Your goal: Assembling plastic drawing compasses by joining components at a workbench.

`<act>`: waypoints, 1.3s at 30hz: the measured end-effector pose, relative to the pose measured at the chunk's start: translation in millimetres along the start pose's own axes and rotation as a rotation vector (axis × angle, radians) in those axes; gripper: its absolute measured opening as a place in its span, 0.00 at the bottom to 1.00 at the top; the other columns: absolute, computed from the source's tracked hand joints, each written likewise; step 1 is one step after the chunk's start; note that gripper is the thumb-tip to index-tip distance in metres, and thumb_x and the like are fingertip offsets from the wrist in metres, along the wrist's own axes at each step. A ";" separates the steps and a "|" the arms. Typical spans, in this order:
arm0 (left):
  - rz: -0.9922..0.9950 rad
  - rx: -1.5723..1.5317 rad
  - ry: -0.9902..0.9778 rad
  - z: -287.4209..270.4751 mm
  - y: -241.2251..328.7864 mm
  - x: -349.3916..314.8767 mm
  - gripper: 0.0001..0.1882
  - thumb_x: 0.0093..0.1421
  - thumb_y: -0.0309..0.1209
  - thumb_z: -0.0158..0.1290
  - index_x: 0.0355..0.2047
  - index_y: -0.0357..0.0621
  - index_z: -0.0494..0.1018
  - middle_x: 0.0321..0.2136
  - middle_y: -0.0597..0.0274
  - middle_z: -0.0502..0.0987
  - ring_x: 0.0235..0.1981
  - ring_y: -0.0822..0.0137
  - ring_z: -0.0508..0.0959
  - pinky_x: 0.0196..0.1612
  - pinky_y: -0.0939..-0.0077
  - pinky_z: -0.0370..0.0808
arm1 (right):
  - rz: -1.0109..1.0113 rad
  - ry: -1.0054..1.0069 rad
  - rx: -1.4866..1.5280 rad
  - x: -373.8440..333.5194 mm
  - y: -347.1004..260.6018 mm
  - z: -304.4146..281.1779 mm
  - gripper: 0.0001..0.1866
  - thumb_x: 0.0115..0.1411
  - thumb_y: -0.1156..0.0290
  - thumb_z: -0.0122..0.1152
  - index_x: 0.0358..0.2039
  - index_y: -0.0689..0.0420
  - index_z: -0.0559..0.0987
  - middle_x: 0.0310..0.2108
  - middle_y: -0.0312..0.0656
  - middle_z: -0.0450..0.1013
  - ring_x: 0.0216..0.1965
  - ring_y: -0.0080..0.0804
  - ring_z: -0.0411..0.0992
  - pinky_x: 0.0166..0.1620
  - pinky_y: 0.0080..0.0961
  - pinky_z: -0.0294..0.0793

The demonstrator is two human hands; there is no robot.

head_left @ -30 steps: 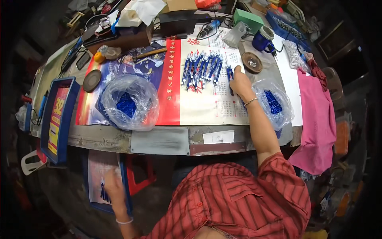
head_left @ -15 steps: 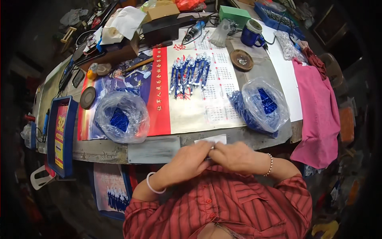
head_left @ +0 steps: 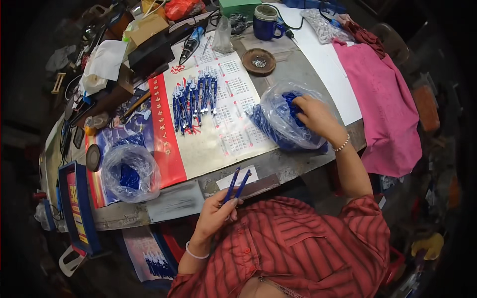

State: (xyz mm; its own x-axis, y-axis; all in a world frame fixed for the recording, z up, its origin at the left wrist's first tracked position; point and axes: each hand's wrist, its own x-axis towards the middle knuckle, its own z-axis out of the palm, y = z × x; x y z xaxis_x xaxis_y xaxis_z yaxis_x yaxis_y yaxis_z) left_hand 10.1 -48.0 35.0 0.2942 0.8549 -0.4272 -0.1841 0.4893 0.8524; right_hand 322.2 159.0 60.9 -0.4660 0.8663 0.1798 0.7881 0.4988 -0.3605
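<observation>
Pinching two blue pens [head_left: 237,185] between its fingers, the left hand [head_left: 216,214] hovers at the near table edge [head_left: 278,171], close to the person's striped shirt. Farther out, the right hand [head_left: 316,116] reaches into a clear plastic bag [head_left: 282,119] of blue pen parts, fingers curled around some. Beyond, a row of assembled pens [head_left: 194,101] lies on a wall calendar [head_left: 218,134], before a blue mug [head_left: 266,22].
</observation>
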 end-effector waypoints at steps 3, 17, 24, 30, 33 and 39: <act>0.024 -0.057 0.026 4.7 -1.0 -4.1 0.16 0.62 0.26 0.47 0.50 0.35 0.67 0.31 0.60 0.76 0.20 0.78 0.72 0.24 0.85 0.68 | 0.069 -0.077 -0.089 10.4 -2.4 8.9 0.08 0.50 0.76 0.57 0.32 0.63 0.71 0.34 0.51 0.70 0.39 0.51 0.68 0.39 0.41 0.68; 0.028 -0.115 0.033 10.2 -13.3 -13.4 0.12 0.62 0.25 0.46 0.45 0.34 0.69 0.28 0.59 0.76 0.19 0.75 0.72 0.24 0.83 0.69 | 0.138 -0.040 -0.154 5.6 3.1 24.9 0.09 0.50 0.70 0.60 0.30 0.58 0.71 0.33 0.50 0.69 0.37 0.50 0.70 0.38 0.41 0.70; 0.048 -0.169 0.003 14.1 -9.8 -20.2 0.12 0.63 0.26 0.46 0.45 0.34 0.69 0.29 0.58 0.76 0.20 0.76 0.72 0.25 0.84 0.69 | 0.118 0.117 -0.053 -1.3 -9.5 7.5 0.07 0.53 0.70 0.54 0.32 0.57 0.72 0.32 0.48 0.69 0.36 0.50 0.69 0.37 0.43 0.69; 0.014 -0.122 0.053 17.9 -3.8 -14.5 0.12 0.63 0.27 0.45 0.46 0.34 0.68 0.28 0.59 0.75 0.20 0.76 0.72 0.23 0.84 0.67 | 0.223 0.302 0.226 2.7 -0.1 5.7 0.11 0.52 0.69 0.55 0.31 0.64 0.73 0.26 0.54 0.73 0.29 0.52 0.72 0.32 0.38 0.70; 0.038 -0.084 0.083 22.8 2.8 -16.8 0.13 0.63 0.27 0.45 0.45 0.34 0.68 0.28 0.60 0.75 0.19 0.76 0.71 0.23 0.85 0.66 | 0.238 0.332 0.326 3.6 6.2 5.9 0.09 0.55 0.72 0.56 0.34 0.64 0.74 0.19 0.40 0.70 0.20 0.21 0.68 0.23 0.21 0.65; 0.085 -0.187 0.055 21.1 -6.6 -13.1 0.14 0.63 0.26 0.45 0.48 0.35 0.67 0.29 0.59 0.75 0.19 0.75 0.71 0.23 0.84 0.67 | 0.388 0.174 0.943 1.5 -14.1 -2.1 0.09 0.59 0.76 0.51 0.39 0.64 0.72 0.29 0.40 0.76 0.20 0.15 0.65 0.24 0.12 0.65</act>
State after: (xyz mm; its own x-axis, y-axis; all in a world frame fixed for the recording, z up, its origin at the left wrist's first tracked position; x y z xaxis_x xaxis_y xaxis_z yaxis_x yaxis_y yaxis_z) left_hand 27.2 -66.1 41.3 0.2192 0.9002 -0.3763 -0.3782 0.4339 0.8178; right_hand 311.2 153.3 68.2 -0.1236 0.9923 0.0009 0.2011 0.0260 -0.9792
